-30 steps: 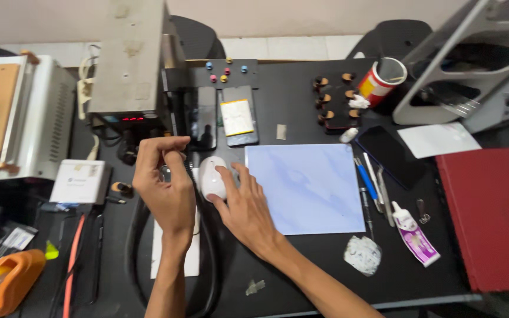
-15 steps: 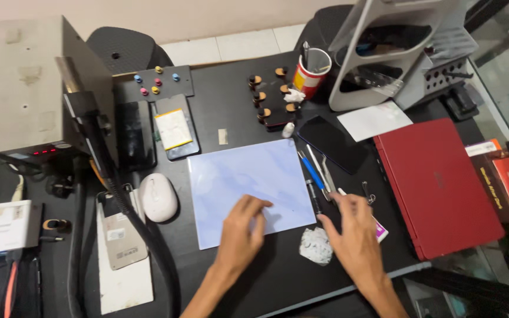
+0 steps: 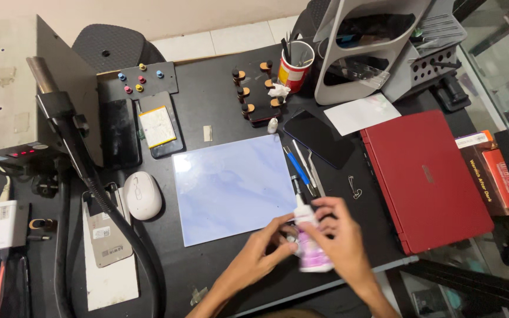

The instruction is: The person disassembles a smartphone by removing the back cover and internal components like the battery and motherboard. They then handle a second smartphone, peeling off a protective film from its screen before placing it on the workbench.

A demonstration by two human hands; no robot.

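My right hand (image 3: 340, 241) grips a small white squeeze bottle (image 3: 308, 238) with a pink-purple label, held over the front edge of the black desk (image 3: 219, 106). My left hand (image 3: 261, 254) pinches the bottle near its neck from the left. Just beyond the hands lies a pale blue work mat (image 3: 234, 185). A blue-handled tool and metal tweezers (image 3: 304, 168) lie at the mat's right edge.
A white mouse (image 3: 142, 194) and an opened phone back (image 3: 104, 227) lie left of the mat, beside a black hose (image 3: 95, 188). A closed red laptop (image 3: 425, 179) sits right. A dark phone (image 3: 319, 138), a red cup of tools (image 3: 294, 65) and a grey rack (image 3: 372, 47) stand behind.
Both hands moved from the mouse area at left to the right front of the mat. The right hand picked up the squeeze bottle and the left hand came to its neck. The view shifted right.
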